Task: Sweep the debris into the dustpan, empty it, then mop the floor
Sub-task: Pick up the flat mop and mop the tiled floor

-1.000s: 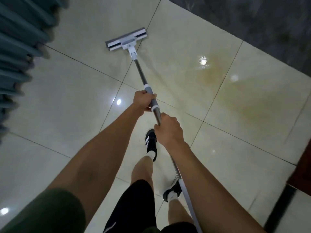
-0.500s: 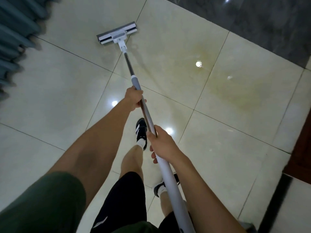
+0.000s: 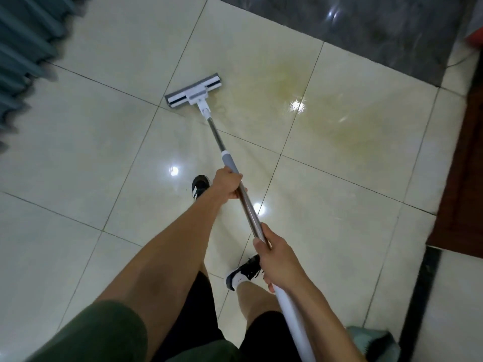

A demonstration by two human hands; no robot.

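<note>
Glossy cream floor tiles (image 3: 78,158) with dark grout lines fill the view; ceiling lights reflect as bright spots. Yellowish wet streak (image 3: 321,111) on the tiles ahead of and to the right of both hands. Dark grey marble strip (image 3: 366,27) lies beyond that streak. Pleated teal curtain (image 3: 23,48) far to the left of the left hand.

Left hand (image 3: 226,185) grips the mop handle (image 3: 248,207), fingers curled round it just below the grey collar. Right hand (image 3: 277,262) grips the same handle nearer the body, where metal meets the white upper section. Hands well apart along the shaft.

Mop head (image 3: 193,90) flat on the floor, ahead of the left hand, lying across a grout line. Streak begins just right of it.

Black-and-white shoes (image 3: 200,186) beneath the hands.
</note>
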